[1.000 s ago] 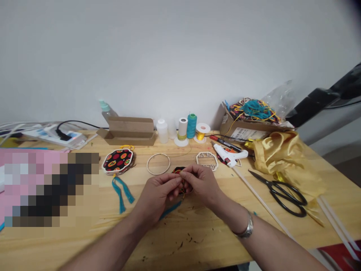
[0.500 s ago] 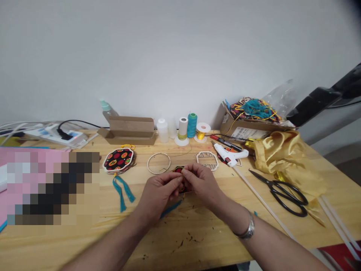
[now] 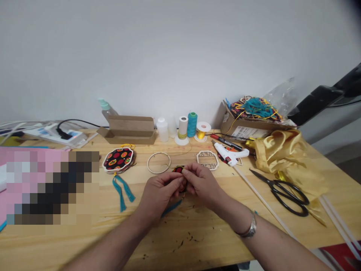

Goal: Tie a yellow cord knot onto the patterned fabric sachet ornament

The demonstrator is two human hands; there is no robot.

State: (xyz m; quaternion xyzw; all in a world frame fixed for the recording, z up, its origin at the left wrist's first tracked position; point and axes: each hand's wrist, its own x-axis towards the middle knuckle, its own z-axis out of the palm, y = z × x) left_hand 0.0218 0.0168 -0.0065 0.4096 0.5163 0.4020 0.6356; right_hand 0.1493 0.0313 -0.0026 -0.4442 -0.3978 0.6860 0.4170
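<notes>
My left hand [image 3: 159,194] and my right hand [image 3: 201,182] meet at the middle of the wooden table [image 3: 197,233]. Both pinch a small black-and-red patterned fabric piece [image 3: 178,170] that has a yellow cord; most of it is hidden by my fingers. A teal tassel [image 3: 170,209] trails out from under my left hand. Just beyond my hands lie a plain wooden ring [image 3: 158,162] and a wooden lattice frame [image 3: 207,160]. To the left lies a finished patterned ornament [image 3: 118,159] with a teal tassel [image 3: 122,192].
A white glue gun [image 3: 229,153] and a red marker [image 3: 225,141] lie right of the frame. Black scissors [image 3: 284,192], gold cloth [image 3: 284,154] and white sticks [image 3: 262,199] lie at the right. Thread spools [image 3: 191,125], a cardboard box [image 3: 128,130] and a box of scraps [image 3: 254,113] line the wall.
My hands have stayed together on the small fabric piece, with only slight finger movement. Nothing else on the table moved.
</notes>
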